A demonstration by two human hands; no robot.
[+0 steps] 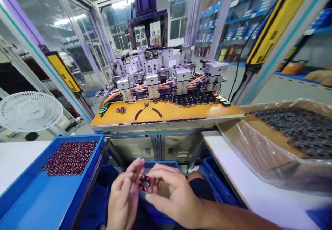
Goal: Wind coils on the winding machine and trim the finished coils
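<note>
Between thumb and fingers, my right hand [171,192] grips a small motor stator [144,183], a black ring with red windings and a hollow centre. My left hand [124,195] is raised close beside the stator, fingers apart and slightly curled; whether a fingertip touches it I cannot tell. Both hands are in front of the bench, above a blue bin [166,164] that they partly hide.
Pliers [146,109], a few stators [120,110] and several black round parts [192,100] lie on the orange bench [178,114] before a press fixture [153,81]. Left stands a blue tray [33,195] of stators; right, a plastic-lined box [259,147] of dark parts.
</note>
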